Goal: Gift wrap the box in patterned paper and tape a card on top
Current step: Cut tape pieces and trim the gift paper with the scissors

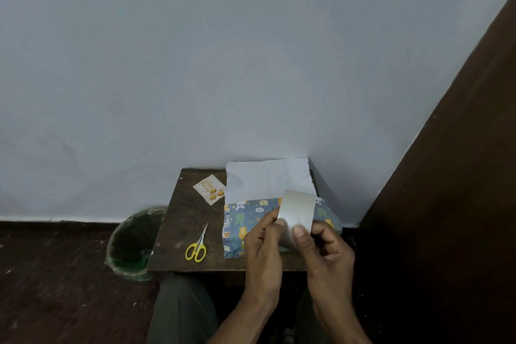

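A wide strip of clear tape (297,211) is pinched between both hands above the partly wrapped box (243,225) on the worktop (190,220): left hand (264,243) at its left edge, right hand (324,246) at its lower edge. The tape is judged light, limp and self-sticking; edge holds are advised. The card (209,189) lies apart.

Paper, tape, worn wood and plastic

A glossy, translucent strip of tape (297,213) is catching light above matt patterned wrapping paper (245,220); at nine o'clock, scissors (197,246) with shiny metal blades and yellow plastic handles are lying on the scuffed wooden table (190,220).
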